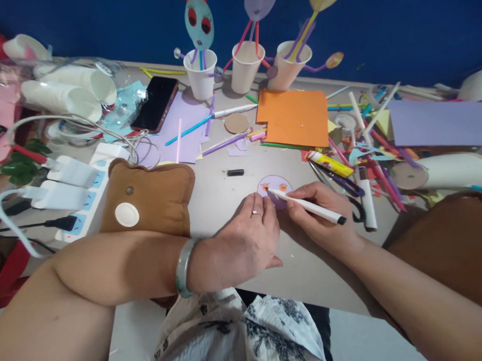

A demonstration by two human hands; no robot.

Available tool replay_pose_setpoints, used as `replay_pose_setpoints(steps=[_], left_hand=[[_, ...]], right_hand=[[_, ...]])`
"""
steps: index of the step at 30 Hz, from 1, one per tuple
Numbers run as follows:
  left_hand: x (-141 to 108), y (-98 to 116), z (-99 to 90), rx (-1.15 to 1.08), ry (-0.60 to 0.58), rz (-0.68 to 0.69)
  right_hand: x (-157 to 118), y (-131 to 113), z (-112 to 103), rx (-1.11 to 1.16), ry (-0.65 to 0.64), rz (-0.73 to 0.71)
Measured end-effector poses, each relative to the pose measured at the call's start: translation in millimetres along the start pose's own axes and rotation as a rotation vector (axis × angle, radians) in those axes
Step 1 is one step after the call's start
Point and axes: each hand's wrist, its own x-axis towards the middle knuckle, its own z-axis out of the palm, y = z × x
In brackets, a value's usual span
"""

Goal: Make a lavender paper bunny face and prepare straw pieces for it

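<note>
A purple paper oval (272, 182) with two orange eyes and drawn lashes lies flat on the table. My right hand (321, 211) is closed around a white marker (313, 208), its dark tip at the left eye. Fingertips of my left hand (251, 228) rest on the oval's lower left edge, the fingers stretched out and pressing down. The lower part of the oval is partly hidden by my hands. A black marker cap (235, 172) lies on the table, left of the oval.
Paper cups (246, 67) with paper-faced figures stand at the back. Orange paper (294, 118) lies behind the oval. At right are a glue stick (331, 164), another marker (367, 201) and scattered straws. A brown cushion (157, 201), power strip (81, 216) and phone (156, 103) sit left.
</note>
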Motion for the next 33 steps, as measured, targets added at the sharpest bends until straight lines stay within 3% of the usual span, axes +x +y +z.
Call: replay_pose_setpoints(steps=[12,20,29,33], left_hand=[[-0.9,0.7,-1.7,0.001,0.033,-0.006],[-0.9,-0.3,-1.5,0.003,-0.009,0.003],[2.3,-1.2,-2.4,-0.039,-0.060,-0.002],[1.4,-2.7,-3.5,-0.050,-0.052,-0.013]], right_hand=[[1.0,-1.1,-1.3,-0.023,0.005,0.008],[0.6,-2.3,-1.3,-0.008,-0.002,0.015],[-0.9,7.4,-12.9,0.065,0.236,0.058],[2.2,6.8,-17.5,0.060,0.210,0.126]])
